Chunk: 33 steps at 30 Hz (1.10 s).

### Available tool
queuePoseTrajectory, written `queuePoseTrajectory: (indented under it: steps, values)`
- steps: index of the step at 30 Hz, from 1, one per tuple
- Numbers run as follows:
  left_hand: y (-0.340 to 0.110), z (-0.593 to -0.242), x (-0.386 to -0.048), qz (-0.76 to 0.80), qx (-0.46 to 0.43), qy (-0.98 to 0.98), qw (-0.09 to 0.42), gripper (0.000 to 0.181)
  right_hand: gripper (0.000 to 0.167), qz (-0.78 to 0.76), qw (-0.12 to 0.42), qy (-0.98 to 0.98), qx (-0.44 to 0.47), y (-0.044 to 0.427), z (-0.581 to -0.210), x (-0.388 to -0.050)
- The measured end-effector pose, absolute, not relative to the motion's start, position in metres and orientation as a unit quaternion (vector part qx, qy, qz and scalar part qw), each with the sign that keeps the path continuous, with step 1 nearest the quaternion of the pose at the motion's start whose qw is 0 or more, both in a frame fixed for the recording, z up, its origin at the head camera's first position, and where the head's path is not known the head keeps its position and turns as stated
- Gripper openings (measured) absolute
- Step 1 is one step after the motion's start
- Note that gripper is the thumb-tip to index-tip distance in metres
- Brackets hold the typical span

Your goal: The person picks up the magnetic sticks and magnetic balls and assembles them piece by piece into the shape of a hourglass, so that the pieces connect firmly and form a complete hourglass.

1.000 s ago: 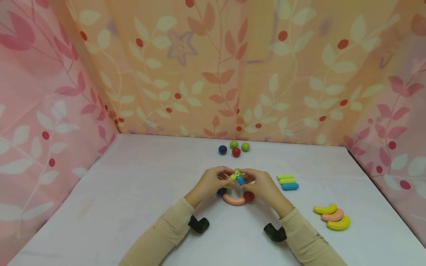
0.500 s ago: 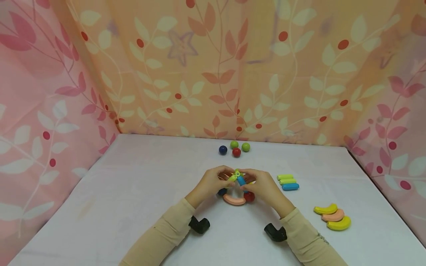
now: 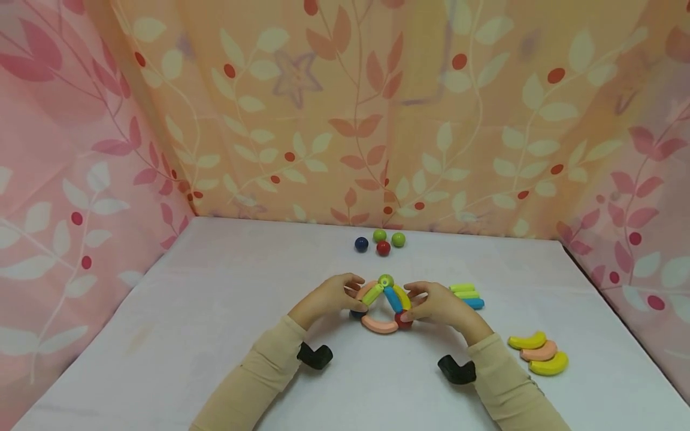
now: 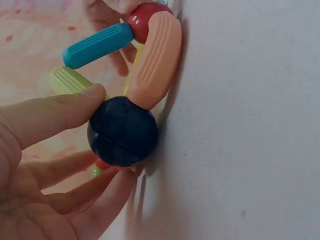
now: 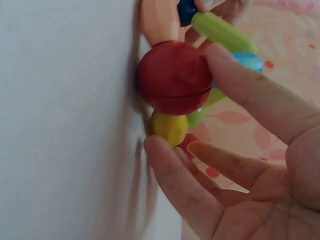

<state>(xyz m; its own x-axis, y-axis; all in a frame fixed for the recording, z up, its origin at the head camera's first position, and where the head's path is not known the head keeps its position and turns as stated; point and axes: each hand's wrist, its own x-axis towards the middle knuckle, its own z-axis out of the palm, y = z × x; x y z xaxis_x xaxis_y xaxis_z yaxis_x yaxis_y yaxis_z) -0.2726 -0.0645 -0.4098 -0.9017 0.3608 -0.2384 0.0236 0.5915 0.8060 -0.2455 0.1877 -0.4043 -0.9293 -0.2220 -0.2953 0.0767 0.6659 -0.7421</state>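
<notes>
Sleeved forearms [image 3: 250, 380] extended, angled inward; left fingers [image 4: 110, 205], right fingers [image 5: 182, 182] curved opposite thumbs [image 4: 55, 117].

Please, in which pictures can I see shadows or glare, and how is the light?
Head view: fairly even light, table with faint soft shadows; left wrist view: duller, white glints on the red ball, a shadow along the peach bar; right wrist view: also dull, soft shadow beside the red ball.

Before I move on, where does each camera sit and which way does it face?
Head: head-worn, facing forward and down at the table; left fingers, right fingers, sleeves show.
Left wrist: wrist-worn, facing left fingers at the dark blue ball.
Right wrist: wrist-worn, facing right fingers at the red ball.
Shared: both wrist views show the peach piece between those balls.
</notes>
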Motion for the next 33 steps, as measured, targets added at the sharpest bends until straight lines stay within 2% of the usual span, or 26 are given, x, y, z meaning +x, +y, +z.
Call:
queuePoseTrajectory:
  steps: [4, 9, 11, 16, 22, 29, 33]
  values:
    - [-0.077, -0.404, -0.286, 0.469, 0.126, 0.849, 0.207, 0.062, 0.077, -0.427, 0.21, 0.879, -0.031, 0.192, -0.411, -0.247]
    - [-0.087, -0.403, -0.335, 0.527, 0.114, 0.834, 0.117, 0.06, 0.075, -0.425, 0.217, 0.878, -0.034, 0.192, -0.414, -0.248]
    - [-0.086, -0.409, -0.355, 0.53, 0.105, 0.836, 0.096, 0.062, 0.074, -0.427, 0.216, 0.878, -0.036, 0.192, -0.416, -0.248]
    - [-0.079, -0.427, -0.387, 0.52, 0.108, 0.84, 0.112, 0.068, 0.073, -0.433, 0.216, 0.875, -0.026, 0.189, -0.42, -0.249]
    - [-0.078, -0.439, -0.401, 0.513, 0.113, 0.842, 0.125, 0.064, 0.07, -0.439, 0.221, 0.871, -0.018, 0.183, -0.422, -0.248]
    - [-0.065, -0.433, -0.404, 0.448, 0.14, 0.874, 0.125, 0.038, 0.07, -0.437, 0.218, 0.872, -0.018, 0.188, -0.417, -0.246]
    - [-0.056, -0.425, -0.4, 0.429, 0.151, 0.881, 0.132, 0.033, 0.072, -0.432, 0.209, 0.877, -0.019, 0.195, -0.412, -0.247]
